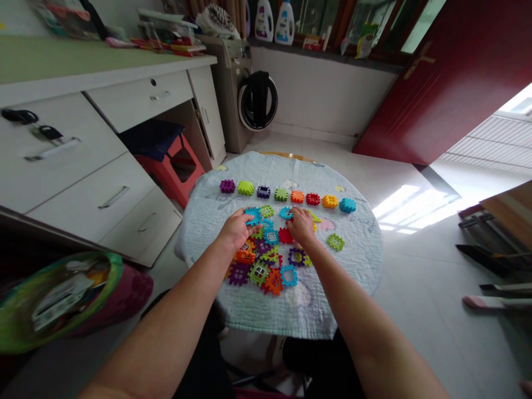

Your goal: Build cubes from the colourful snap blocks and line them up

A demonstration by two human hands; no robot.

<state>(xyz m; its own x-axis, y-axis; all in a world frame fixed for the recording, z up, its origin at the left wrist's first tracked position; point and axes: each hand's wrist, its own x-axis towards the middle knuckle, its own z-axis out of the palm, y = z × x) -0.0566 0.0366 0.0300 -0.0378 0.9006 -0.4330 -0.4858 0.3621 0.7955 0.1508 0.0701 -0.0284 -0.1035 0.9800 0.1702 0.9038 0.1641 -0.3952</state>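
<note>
- Left hand closes thumb and fingers on a teal waffle block at the top edge of the pile.
- Right hand rests its fingertips on a second teal block and a red block; whether it is gripping either one cannot be told.
- Both hands stay apart, with a narrow gap between them.
- Loose pile of interlocking plastic blocks in purple, orange, green, blue and red lies under and just below the hands, many overlapping.
- Straight row of eight blocks runs beyond the hands, from purple on the left to teal on the right, with small gaps between them.
- Lime-green lattice block sits apart, to the right of the pile.
- Round, pale blue quilted cloth lies under all the blocks.
- Around it are white desk drawers, a red step stool, a front-loading washing machine and a dark red door.
</note>
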